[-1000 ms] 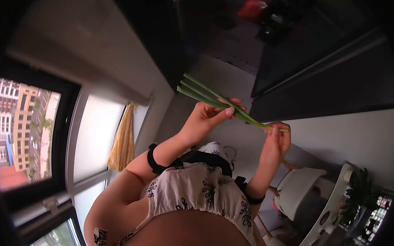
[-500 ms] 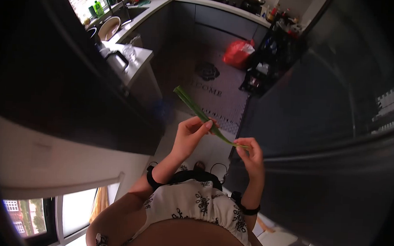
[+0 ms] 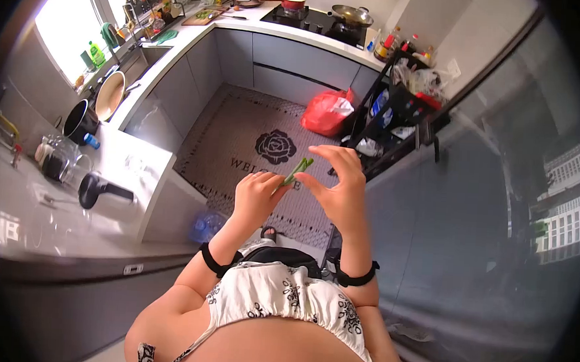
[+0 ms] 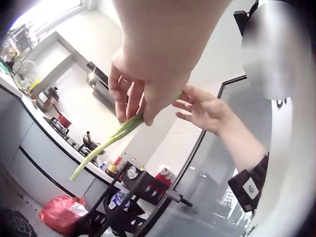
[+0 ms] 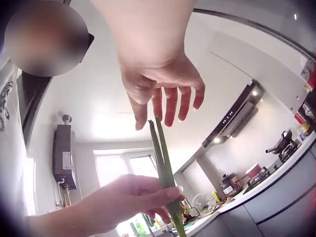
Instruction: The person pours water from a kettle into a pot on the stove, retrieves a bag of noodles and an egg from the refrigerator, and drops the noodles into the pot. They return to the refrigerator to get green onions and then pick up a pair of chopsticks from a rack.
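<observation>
My left hand [image 3: 258,196] grips a green onion [image 5: 163,153] partway along, with thumb and fingers pinching its leaves. The onion's pale end [image 4: 94,155] slants down past my left fingers in the left wrist view. Its split green leaf ends [image 3: 306,162] point toward my right hand [image 3: 342,187]. That hand is spread, thumb apart from the extended fingers, its fingertips right by the leaf ends. In the right wrist view the leaf tips stand between my right thumb [image 5: 139,116] and fingers.
A welcome mat [image 3: 224,131] covers the kitchen floor ahead. A red bag [image 3: 326,112] and a black rack [image 3: 371,126] stand at its far right. Counter [image 3: 167,142] edges run along the left and back, holding pans and a stove [image 3: 314,25]. A glossy dark panel [image 3: 445,222] rises on the right.
The view has swung round to face the kitchen. My right hand has let go of the onion's pale end and opened. The onion has turned, its leaf ends now toward the right hand.
</observation>
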Tool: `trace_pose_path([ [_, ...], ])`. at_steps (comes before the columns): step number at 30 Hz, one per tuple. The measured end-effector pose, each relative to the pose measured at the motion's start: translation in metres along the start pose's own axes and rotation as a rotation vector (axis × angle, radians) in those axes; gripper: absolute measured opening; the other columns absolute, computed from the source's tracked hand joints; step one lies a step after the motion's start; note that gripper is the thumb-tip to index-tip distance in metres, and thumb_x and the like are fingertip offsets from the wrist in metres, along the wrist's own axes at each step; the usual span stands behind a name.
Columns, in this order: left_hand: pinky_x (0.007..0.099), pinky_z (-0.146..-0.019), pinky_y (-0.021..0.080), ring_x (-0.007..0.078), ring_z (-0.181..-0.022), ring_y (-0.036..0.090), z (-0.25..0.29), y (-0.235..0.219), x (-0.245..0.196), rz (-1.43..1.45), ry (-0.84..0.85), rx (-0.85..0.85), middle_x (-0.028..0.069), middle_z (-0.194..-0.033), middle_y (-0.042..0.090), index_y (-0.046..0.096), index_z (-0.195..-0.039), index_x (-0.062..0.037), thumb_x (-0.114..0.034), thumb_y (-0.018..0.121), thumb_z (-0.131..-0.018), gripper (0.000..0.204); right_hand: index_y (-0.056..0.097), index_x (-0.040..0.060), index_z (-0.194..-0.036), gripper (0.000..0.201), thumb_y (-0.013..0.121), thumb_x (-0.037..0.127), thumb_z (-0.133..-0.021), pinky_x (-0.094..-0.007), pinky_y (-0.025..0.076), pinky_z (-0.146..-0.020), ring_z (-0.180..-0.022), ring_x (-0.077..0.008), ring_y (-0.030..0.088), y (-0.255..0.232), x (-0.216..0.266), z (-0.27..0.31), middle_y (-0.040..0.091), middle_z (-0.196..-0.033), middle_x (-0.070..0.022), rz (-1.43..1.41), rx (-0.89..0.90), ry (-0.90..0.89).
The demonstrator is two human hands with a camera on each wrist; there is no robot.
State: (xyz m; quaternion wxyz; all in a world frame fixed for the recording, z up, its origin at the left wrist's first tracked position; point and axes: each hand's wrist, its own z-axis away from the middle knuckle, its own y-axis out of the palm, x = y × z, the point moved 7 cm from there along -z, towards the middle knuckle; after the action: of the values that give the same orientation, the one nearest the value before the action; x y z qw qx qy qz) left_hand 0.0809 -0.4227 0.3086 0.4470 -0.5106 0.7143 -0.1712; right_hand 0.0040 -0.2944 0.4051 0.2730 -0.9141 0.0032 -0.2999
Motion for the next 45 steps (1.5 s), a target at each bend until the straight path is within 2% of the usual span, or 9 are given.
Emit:
trace_pose_path([
  [9, 0.0359, -0.061, 0.044, 0.0232, -0.066, 0.059, -0.114, 0.044, 0.126, -0.116, -0.104, 0.076, 0.0041, -0.066, 0.058, 0.066, -0.078, -0.0091, -0.019, 0.070, -0.075, 0.011, 0.067, 0.0053, -0.074, 0.009, 0.073, 0.012, -0.077, -0.0310, 0.043, -0.072, -0.074, -0.0194, 0.061, 0.103, -0.133, -0.131, 0.066, -0.073, -0.0038, -0.047, 0.091, -0.083],
  [13, 0.0358, -0.058, 0.047, 0.0237, -0.064, 0.062, -0.158, 0.058, 0.208, -0.156, -0.239, 0.045, 0.0061, -0.069, 0.061, 0.067, -0.079, -0.0051, -0.017, 0.072, -0.075, 0.014, 0.066, 0.0037, -0.071, 0.017, 0.071, 0.017, -0.080, -0.0345, 0.043, -0.063, -0.061, -0.0252, 0.058, 0.134, -0.231, -0.183, 0.063, -0.064, -0.0078, -0.136, 0.023, 0.060],
  [15, 0.0371, -0.059, 0.048, 0.0257, -0.066, 0.062, -0.176, 0.058, 0.261, -0.155, -0.451, 0.012, 0.0069, -0.070, 0.062, 0.068, -0.080, -0.0058, -0.018, 0.070, -0.076, 0.013, 0.065, 0.0006, -0.071, 0.025, 0.069, 0.022, -0.082, -0.0381, 0.043, -0.054, -0.053, -0.0304, 0.057, 0.163, -0.323, -0.189, 0.059, -0.059, -0.0141, -0.039, 0.206, 0.512],
  [24, 0.0267, -0.056, 0.046, 0.0134, -0.061, 0.063, -0.245, 0.005, 0.422, -0.087, -0.916, -0.428, 0.0093, -0.067, 0.062, 0.061, -0.083, 0.0038, -0.019, 0.066, -0.087, 0.023, 0.063, -0.0012, -0.101, 0.025, 0.067, 0.011, -0.080, -0.0359, 0.052, -0.058, -0.060, -0.0296, 0.066, 0.221, -0.514, -0.289, 0.067, -0.067, -0.0139, 0.305, -0.050, 0.219],
  [26, 0.0253, -0.055, 0.045, 0.0105, -0.059, 0.061, -0.263, 0.008, 0.454, -0.059, -0.937, -0.443, 0.0075, -0.063, 0.061, 0.061, -0.083, 0.0038, -0.021, 0.066, -0.088, 0.026, 0.063, -0.0017, -0.094, 0.017, 0.065, 0.010, -0.082, -0.0353, 0.052, -0.059, -0.061, -0.0279, 0.067, 0.284, -0.600, -0.298, 0.066, -0.068, -0.0152, -0.362, 0.193, 0.750],
  [28, 0.0246, -0.054, 0.044, 0.0085, -0.059, 0.061, -0.277, 0.016, 0.495, -0.030, -0.943, -0.453, 0.0060, -0.061, 0.060, 0.060, -0.082, 0.0037, -0.021, 0.067, -0.088, 0.026, 0.063, -0.0005, -0.091, 0.010, 0.059, 0.005, -0.084, -0.0348, 0.052, -0.059, -0.062, -0.0245, 0.067, 0.320, -0.633, -0.351, 0.067, -0.069, -0.0141, -0.139, 0.301, 0.790],
  [32, 0.0241, -0.054, 0.045, 0.0079, -0.057, 0.058, -0.317, 0.023, 0.574, -0.083, -0.962, -0.426, 0.0038, -0.060, 0.060, 0.063, -0.083, 0.0037, -0.020, 0.066, -0.088, 0.024, 0.064, 0.0028, -0.094, 0.016, 0.055, 0.009, -0.083, -0.0408, 0.052, -0.070, -0.077, -0.0318, 0.067, 0.417, -0.786, -0.437, 0.069, -0.080, -0.0160, 0.011, 0.020, 0.582],
  [39, 0.0224, -0.058, 0.049, 0.0068, -0.065, 0.060, -0.359, 0.023, 0.730, -0.064, -1.082, -0.413, 0.0043, -0.072, 0.065, 0.065, -0.091, 0.0051, -0.019, 0.064, -0.091, 0.024, 0.067, 0.0047, -0.093, 0.047, 0.069, 0.048, -0.076, -0.0471, 0.052, -0.077, -0.092, -0.0369, 0.065, 0.479, -0.860, -0.595, 0.068, -0.095, -0.0195, 0.719, 0.281, 0.834],
  [45, 0.0219, -0.055, 0.043, 0.0070, -0.060, 0.058, -0.433, 0.008, 0.807, -0.150, -1.094, -0.385, 0.0045, -0.065, 0.062, 0.064, -0.085, 0.0044, -0.018, 0.064, -0.090, 0.023, 0.068, 0.0047, -0.093, 0.038, 0.076, 0.036, -0.074, -0.0435, 0.053, -0.076, -0.091, -0.0352, 0.066, 0.511, -0.914, -0.620, 0.068, -0.096, -0.0174, 0.834, 0.434, 0.887],
])
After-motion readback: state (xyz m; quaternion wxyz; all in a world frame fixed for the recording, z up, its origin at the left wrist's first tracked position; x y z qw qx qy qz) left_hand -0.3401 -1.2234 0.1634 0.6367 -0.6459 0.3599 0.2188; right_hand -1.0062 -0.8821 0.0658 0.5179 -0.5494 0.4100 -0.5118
